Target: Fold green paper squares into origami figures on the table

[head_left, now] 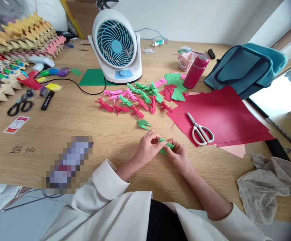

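Between both hands, just above the table, is a small green piece of folded paper (170,146). My left hand (149,146) pinches its left end between thumb and fingers. The right end is gripped by my right hand (179,154), its thumb close to the left one. Part of the paper is hidden by the fingers. Just beyond my hands lies a loose folded green paper piece (143,124). Farther back is a heap of folded paper figures (136,100) in red, pink and green.
White-handled scissors (201,130) lie on large red paper sheets (229,117) at the right. Behind stand a fan (116,47), a red bottle (196,71) and a teal bag (241,68). Black scissors (20,105) and a marker (47,100) lie left; a crumpled cloth (268,184) lies right.
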A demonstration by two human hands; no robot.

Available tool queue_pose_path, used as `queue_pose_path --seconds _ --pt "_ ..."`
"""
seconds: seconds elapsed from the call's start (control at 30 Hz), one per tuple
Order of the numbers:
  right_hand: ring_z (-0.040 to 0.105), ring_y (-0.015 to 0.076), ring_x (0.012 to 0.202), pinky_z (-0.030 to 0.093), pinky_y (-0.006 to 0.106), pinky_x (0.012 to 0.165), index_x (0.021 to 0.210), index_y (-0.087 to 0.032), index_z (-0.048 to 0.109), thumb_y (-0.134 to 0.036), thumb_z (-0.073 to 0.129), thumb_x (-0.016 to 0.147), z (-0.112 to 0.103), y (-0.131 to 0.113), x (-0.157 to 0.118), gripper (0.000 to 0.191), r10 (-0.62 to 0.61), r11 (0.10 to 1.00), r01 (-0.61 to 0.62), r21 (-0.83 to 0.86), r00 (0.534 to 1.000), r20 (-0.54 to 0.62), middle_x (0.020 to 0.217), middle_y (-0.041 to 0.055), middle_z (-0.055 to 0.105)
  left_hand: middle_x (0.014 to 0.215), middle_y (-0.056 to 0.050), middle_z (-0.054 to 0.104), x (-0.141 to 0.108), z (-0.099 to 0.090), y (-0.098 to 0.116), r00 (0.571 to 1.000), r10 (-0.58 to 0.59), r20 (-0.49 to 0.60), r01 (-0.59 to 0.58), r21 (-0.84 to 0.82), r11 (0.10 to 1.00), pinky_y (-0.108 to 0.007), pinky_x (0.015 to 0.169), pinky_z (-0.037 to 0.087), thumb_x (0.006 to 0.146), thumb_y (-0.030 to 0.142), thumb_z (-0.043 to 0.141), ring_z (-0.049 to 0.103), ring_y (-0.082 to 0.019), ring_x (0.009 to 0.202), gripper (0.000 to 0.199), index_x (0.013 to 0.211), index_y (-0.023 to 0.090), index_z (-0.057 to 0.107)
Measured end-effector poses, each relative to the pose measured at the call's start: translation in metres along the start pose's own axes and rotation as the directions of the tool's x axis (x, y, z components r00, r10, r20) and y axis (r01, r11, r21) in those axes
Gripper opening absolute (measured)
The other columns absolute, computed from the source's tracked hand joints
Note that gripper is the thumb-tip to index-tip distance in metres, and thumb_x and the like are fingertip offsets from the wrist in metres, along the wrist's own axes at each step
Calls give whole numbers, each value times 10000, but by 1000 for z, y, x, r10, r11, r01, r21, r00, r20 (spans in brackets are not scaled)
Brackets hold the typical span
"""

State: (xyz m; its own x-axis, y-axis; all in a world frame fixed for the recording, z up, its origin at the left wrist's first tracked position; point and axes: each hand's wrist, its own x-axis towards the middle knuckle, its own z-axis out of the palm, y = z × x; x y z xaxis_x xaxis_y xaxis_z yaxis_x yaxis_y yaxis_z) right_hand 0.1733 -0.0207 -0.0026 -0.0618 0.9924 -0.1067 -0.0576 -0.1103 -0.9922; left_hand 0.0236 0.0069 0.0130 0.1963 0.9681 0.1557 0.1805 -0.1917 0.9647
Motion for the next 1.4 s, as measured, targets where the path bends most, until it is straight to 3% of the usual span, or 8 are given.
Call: queue_pose_path --seconds 0.3,0.5,0.57,0.73,1.13,1.4 --pt "512 141 659 412 268 617 736 -197 623 -489 716 791 1 -1 -1 311 -51 997 51 -50 999 10 707 2 602 709 7 525 2 -2 1 997 29 67 -27 -32 999 -244 671 404 909 312 582 496 -123 701 246 712 165 592" --pt "453 113 578 364 242 547 727 -193 608 -487 740 756 0 -4 -1 323 43 999 -43 9 999 -13 629 -28 553 735 -20 572 3 -5 3 990 -78 121 91 -109 990 -254 698 432 968 446 467 547 -146 739 397 770 151 643" --pt "463 116 585 376 245 556 721 -194 610 -497 752 738 0 -6 -1 335 56 998 -55 30 998 -22 635 -24 565 748 -17 581 2 -3 1 989 -101 112 116 -132 984 -247 692 436 940 465 514 548 -143 741 364 799 153 636" --pt "470 115 578 387 248 563 720 -195 618 -507 774 716 0 -6 1 349 68 996 -65 61 996 -52 636 -24 578 674 23 524 4 1 -8 992 -112 58 119 -142 983 -224 613 394 802 384 711 471 -104 643 292 689 158 564" --pt "432 106 552 349 244 530 732 -196 601 -520 770 728 -3 -3 1 366 51 998 -50 35 999 -19 616 -36 542 657 30 520 6 -2 -7 999 -22 24 24 -108 994 -224 603 393 790 322 728 469 -95 626 272 640 151 578" --pt "507 133 646 391 256 603 798 -203 636 -471 764 762 -7 3 2 299 35 999 -35 2 999 -21 716 -8 608 747 14 541 4 -2 -4 1000 3 26 -3 -2 1000 -227 657 424 808 239 707 515 -103 694 162 720 147 608"
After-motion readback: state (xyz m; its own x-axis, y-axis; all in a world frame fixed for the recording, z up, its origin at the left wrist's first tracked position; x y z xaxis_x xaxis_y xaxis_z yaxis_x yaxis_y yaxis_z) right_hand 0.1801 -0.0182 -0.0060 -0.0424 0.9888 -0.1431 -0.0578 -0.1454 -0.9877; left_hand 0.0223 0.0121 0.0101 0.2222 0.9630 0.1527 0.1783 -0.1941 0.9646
